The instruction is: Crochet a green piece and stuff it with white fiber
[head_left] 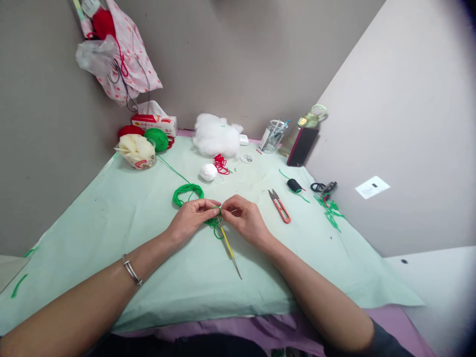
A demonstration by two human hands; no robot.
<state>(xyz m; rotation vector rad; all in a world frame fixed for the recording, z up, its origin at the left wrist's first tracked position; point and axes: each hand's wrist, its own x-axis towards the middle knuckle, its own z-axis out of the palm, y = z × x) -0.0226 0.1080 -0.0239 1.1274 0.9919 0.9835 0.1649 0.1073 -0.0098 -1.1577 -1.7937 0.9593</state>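
Note:
My left hand [193, 216] pinches a small bunch of green yarn [212, 221] between thumb and fingers. Close beside it, my right hand [243, 218] is closed too, its fingertips pinched at the same yarn. A crochet hook [226, 242] with a yellow grip and metal ends slants down below the fingertips. Its upper end meets the yarn by my left thumb, where the fingers partly hide it. Behind my left hand lies a loose coil of green yarn [178, 194], from which a strand runs back to a green yarn ball [156, 140].
Red-handled thread snips [280, 207] lie right of my hands, near a black thread spool [294, 185]. Farther back are a white yarn ball [208, 172], white stuffing [216, 136], a glass jar [272, 137], a phone [302, 147] against a bottle, and green scraps [330, 214] at right.

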